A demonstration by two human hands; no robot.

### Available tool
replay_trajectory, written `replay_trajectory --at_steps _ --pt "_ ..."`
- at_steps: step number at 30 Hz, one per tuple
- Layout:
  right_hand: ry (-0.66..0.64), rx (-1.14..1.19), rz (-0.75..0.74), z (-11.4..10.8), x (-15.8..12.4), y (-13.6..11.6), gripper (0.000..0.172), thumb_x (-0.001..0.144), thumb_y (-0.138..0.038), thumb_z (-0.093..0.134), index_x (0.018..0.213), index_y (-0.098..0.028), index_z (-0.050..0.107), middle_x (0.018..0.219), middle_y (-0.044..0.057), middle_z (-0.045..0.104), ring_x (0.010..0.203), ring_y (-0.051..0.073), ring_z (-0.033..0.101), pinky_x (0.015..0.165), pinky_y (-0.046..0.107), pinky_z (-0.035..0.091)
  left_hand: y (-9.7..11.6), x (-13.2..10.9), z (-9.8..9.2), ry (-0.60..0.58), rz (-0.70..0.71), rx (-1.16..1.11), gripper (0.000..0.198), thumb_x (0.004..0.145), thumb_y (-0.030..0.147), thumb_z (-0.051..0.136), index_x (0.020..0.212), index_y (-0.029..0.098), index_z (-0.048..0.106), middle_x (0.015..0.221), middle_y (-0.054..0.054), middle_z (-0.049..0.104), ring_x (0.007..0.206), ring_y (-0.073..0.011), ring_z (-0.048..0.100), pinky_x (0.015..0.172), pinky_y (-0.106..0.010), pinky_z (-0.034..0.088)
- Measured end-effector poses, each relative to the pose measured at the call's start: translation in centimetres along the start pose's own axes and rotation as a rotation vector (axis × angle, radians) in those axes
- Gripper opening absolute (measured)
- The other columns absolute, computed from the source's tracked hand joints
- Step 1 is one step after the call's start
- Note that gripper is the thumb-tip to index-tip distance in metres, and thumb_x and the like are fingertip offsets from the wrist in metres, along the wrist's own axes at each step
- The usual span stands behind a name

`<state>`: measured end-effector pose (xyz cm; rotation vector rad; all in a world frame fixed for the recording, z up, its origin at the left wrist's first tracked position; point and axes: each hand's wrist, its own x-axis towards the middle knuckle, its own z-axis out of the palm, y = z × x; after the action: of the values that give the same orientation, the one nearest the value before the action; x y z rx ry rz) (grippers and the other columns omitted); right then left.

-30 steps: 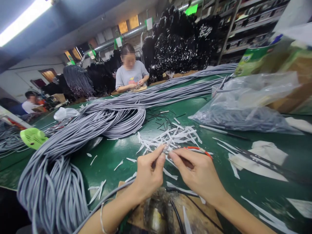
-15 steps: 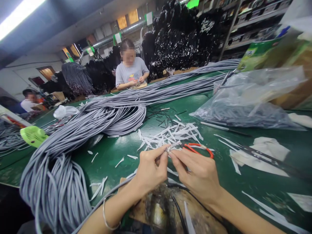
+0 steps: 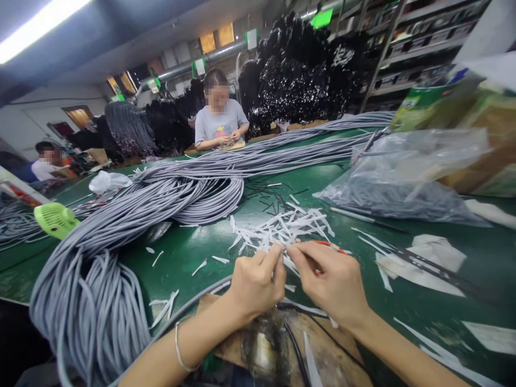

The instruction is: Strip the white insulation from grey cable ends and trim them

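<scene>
My left hand (image 3: pixel 258 279) is closed, thumb and fingers pinched together in front of me. Facing it, my right hand (image 3: pixel 330 279) pinches too, its fingertips almost touching the left ones. Whatever lies between them is tiny and mostly covered by the fingers. A grey cable (image 3: pixel 193 299) runs along my left forearm and disappears behind that hand. Just beyond my fingers lies a heap of white strips (image 3: pixel 282 226). A tool with orange-red handles (image 3: pixel 336 247) rests partly hidden behind my right hand. Below my wrists is a stained brown board (image 3: pixel 226 344) bearing a black cable (image 3: pixel 296 352).
A thick bundle of grey cables (image 3: pixel 133 215) sprawls over the green table (image 3: pixel 189 290) on the left. At right stand a clear plastic bag (image 3: pixel 403 188) of short pieces and dark tweezers (image 3: pixel 427 263) on white scraps. Across the table a co-worker (image 3: pixel 221 121) sits. A green fan (image 3: pixel 55 219) is at left.
Both hands have shifted slightly, and my right hand now covers more of the orange-red handles. The whitish bit showing between my fingertips before is now mostly hidden.
</scene>
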<state>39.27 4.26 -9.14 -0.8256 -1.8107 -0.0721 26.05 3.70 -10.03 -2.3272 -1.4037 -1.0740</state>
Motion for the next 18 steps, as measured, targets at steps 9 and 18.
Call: replay_trajectory --at_steps 9,18 --pt "-0.065 -0.086 -0.059 0.0 0.0 0.9 0.024 0.086 -0.016 0.045 0.067 -0.015 0.059 0.055 0.001 0.058 0.047 0.011 0.05 0.052 0.022 0.034 -1.8 1.7 -1.2 -0.112 -0.511 -0.454 0.028 0.082 0.026 0.047 0.094 0.013 0.07 0.069 -0.004 0.069 0.054 -0.0114 0.055 0.052 -0.02 0.042" --pt "-0.074 -0.131 -0.019 0.3 0.1 1.5 0.028 0.088 -0.02 0.042 0.067 -0.015 0.061 0.059 0.002 0.063 0.052 0.012 0.057 0.053 0.023 0.034 -0.6 0.8 -1.2 -0.017 -0.451 -0.505 0.021 0.078 0.027 0.056 0.08 0.012 0.071 0.063 -0.006 0.066 0.053 -0.0116 0.056 0.048 -0.02 0.042"
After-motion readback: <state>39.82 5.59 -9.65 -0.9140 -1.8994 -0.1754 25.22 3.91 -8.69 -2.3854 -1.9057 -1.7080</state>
